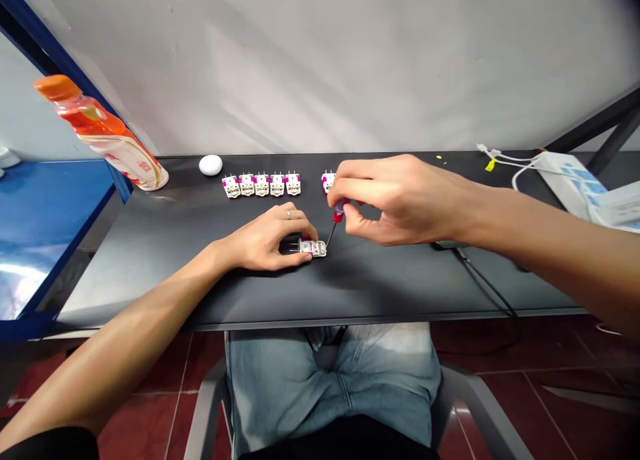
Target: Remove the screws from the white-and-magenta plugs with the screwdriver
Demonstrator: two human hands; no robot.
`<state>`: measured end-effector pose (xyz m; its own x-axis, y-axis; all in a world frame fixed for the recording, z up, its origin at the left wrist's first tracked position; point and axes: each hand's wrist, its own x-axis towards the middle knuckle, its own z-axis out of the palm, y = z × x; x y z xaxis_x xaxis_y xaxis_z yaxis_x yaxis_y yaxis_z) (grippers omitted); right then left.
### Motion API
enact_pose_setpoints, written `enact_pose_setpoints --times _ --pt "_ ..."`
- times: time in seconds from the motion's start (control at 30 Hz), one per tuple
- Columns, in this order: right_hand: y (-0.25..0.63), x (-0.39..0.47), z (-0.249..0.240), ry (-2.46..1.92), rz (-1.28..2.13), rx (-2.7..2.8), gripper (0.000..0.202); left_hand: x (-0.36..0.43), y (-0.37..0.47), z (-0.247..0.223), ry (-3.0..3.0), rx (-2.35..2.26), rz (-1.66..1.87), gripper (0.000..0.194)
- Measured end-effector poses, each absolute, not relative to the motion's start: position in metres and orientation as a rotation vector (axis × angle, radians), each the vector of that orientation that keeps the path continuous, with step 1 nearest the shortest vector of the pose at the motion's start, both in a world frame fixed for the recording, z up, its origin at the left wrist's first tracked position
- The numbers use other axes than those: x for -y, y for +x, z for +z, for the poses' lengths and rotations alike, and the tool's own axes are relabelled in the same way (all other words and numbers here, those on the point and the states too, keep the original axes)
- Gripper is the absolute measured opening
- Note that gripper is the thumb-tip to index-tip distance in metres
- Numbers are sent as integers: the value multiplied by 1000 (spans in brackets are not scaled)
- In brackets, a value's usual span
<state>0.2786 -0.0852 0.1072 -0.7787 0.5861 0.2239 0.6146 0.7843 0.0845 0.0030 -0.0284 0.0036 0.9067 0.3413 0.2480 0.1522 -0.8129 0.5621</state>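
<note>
My left hand [275,239] pinches a small white part with metal prongs [314,248] between thumb and fingers, down on the dark table [280,293]. The prongs point left, under the hand. In my right hand [395,197] is a screwdriver [339,214] with a red and purple handle, held tilted; its tip meets the right end of the white part. Beyond my left hand, several similar white and purple parts [262,185] stand in a row. One more such part [328,181] sits just behind my right fingertips, partly hidden by them.
An orange-capped bottle [120,137] and a white egg-shaped object [211,165] are at the back left. White cables [520,160] and a white box [570,180] lie at the right. A black cable [483,277] crosses the front edge below my right forearm.
</note>
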Motion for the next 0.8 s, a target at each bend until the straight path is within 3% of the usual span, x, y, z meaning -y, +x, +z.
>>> enact_pose_setpoints --times 0.17,0.8 --pt "271 86 106 -973 -358 2820 25 28 2 3 2508 -346 463 27" --pt "273 89 103 -1013 -205 2817 26 28 2 2 2511 -333 479 27"
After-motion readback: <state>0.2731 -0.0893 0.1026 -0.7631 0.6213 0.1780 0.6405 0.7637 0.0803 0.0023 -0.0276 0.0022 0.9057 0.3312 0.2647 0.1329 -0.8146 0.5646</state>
